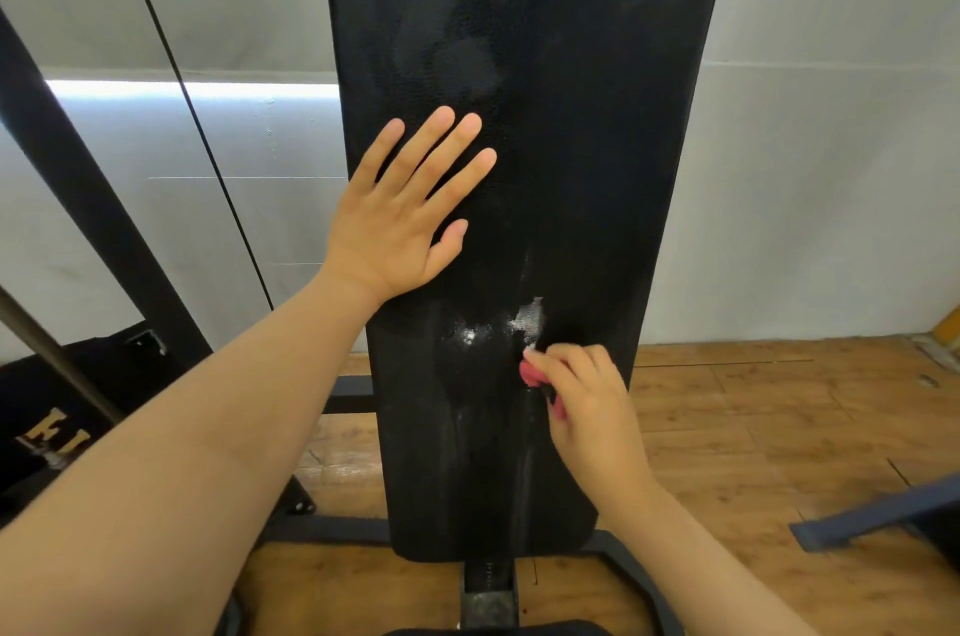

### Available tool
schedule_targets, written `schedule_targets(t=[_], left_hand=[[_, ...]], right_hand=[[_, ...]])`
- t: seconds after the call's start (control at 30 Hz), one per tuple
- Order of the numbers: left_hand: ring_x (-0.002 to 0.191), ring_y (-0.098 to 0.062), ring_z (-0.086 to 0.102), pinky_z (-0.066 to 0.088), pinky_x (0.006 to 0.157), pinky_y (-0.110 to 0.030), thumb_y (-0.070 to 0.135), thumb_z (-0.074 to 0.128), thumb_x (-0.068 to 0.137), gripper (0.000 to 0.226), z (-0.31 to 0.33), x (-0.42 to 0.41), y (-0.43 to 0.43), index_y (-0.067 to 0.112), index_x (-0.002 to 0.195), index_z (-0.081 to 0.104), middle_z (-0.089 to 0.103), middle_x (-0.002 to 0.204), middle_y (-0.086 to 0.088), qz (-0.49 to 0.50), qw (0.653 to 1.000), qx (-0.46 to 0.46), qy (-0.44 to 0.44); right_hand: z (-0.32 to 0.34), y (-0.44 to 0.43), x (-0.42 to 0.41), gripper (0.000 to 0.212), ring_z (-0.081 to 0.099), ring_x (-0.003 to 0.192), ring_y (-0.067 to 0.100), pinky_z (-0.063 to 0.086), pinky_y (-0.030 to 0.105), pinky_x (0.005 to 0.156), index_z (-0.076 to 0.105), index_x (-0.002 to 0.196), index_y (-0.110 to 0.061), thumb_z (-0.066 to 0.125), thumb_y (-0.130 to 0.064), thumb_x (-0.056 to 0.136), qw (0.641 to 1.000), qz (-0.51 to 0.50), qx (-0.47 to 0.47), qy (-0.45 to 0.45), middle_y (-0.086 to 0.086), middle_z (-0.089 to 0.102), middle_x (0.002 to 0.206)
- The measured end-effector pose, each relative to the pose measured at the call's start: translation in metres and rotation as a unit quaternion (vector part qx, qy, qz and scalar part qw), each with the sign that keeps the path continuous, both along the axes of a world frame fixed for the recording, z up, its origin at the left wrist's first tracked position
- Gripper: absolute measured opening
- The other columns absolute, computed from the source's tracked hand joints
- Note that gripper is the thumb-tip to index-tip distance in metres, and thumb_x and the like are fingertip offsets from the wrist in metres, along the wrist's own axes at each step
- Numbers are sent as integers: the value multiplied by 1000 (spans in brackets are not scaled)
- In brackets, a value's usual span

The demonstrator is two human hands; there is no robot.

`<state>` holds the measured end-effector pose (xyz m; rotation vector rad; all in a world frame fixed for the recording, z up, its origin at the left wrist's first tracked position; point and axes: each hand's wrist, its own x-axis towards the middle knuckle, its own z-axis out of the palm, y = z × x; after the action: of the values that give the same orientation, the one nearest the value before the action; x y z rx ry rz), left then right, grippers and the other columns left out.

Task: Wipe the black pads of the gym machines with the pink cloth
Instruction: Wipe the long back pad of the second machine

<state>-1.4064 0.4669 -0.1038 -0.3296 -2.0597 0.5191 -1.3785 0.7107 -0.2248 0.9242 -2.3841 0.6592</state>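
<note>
Black pad: long, narrow, long axis running away from person.
Right hand: fingers curled round bunched pink cloth, on pad's near-right part, close to its right edge.
Whitish patch: on pad just beyond cloth (residue or scuff, cannot tell).
Left hand: flat, fingers spread, holding nothing, on pad's left-middle.
Likely next stroke: away along pad's axis. Right hand nearer to patch.

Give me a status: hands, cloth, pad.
Left hand flat on the black pad, fingers spread. Right hand grips the bunched pink cloth against the pad's lower part, beside a whitish scuffed patch. Nothing blocking the pad.
</note>
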Motion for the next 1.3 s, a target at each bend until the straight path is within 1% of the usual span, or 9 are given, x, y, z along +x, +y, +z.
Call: schedule_targets(t=[0.13, 0.2, 0.4, 0.53, 0.7, 0.87, 1.0, 1.17, 1.3], left_hand=[[145, -28, 19, 13, 118, -47, 34, 46, 92, 62, 0, -1, 0, 18, 150, 31, 27, 156, -10, -8, 1000, 5, 6], [145, -28, 20, 13, 118, -46, 34, 46, 92, 62, 0, -1, 0, 18, 150, 32, 27, 156, -10, -10, 1000, 5, 5], [145, -28, 20, 10, 119, -45, 35, 46, 92, 62, 1, -1, -1, 18, 150, 33, 27, 156, -10, -9, 1000, 2, 3], [145, -28, 20, 11, 118, -45, 35, 47, 91, 62, 0, -1, -1, 18, 149, 34, 28, 156, -10, -7, 1000, 3, 5], [145, -28, 19, 9, 119, -44, 35, 46, 91, 62, 0, -1, 0, 19, 150, 32, 25, 156, -9, -3, 1000, 1, 2], [145, -28, 18, 10, 118, -45, 36, 46, 92, 63, 0, -1, -1, 19, 150, 29, 23, 156, -9, -3, 1000, 2, -1], [145, -28, 19, 11, 118, -46, 35, 46, 92, 63, 0, -1, -1, 19, 150, 28, 25, 156, -10, -6, 1000, 5, -1], [145, -28, 18, 10, 118, -45, 36, 44, 92, 62, 0, -1, -1, 19, 150, 29, 21, 156, -8, -8, 1000, 3, 3], [145, -28, 20, 12, 118, -45, 35, 45, 92, 62, 0, -2, -1, 19, 150, 31, 25, 156, -9, -8, 1000, 3, 10]], right_hand=[[58, -17, -11, 43, 54, 107, 2, 46, 15, 89, 54, 121, -26, 65, -7, 85, 966, 43, -207, -150, -9, 56, 116], [75, -25, -19, 36, 52, 105, -4, 44, 10, 89, 55, 114, -24, 68, -9, 85, 959, 37, -249, -127, -10, 53, 116], [78, -25, -31, 30, 49, 102, 9, 40, 8, 71, 65, 110, -15, 72, -20, 81, 975, -70, -208, 25, 1, 53, 110], [80, -30, -29, 28, 52, 93, 10, 39, 9, 68, 59, 106, -16, 72, -18, 82, 965, -93, -247, 5, -2, 54, 103], [68, -41, -25, 28, 52, 104, 15, 37, 3, 76, 65, 112, -13, 69, -10, 84, 965, -110, -238, 19, 6, 55, 113], [65, -45, -20, 42, 47, 107, 14, 32, -1, 84, 61, 118, -12, 68, -33, 83, 965, -103, -238, 24, 8, 53, 116], [68, -57, -22, 58, 45, 109, 14, 33, 1, 72, 55, 116, -13, 73, -49, 75, 965, -127, -230, 6, 6, 50, 119], [70, -51, -30, 32, 51, 102, 14, 44, 12, 77, 60, 110, -10, 70, -22, 82, 958, -115, -261, 19, 6, 53, 113], [84, -35, -34, 29, 51, 103, 11, 44, 13, 86, 64, 111, -7, 68, -5, 82, 955, -53, -292, 26, 6, 54, 112]])
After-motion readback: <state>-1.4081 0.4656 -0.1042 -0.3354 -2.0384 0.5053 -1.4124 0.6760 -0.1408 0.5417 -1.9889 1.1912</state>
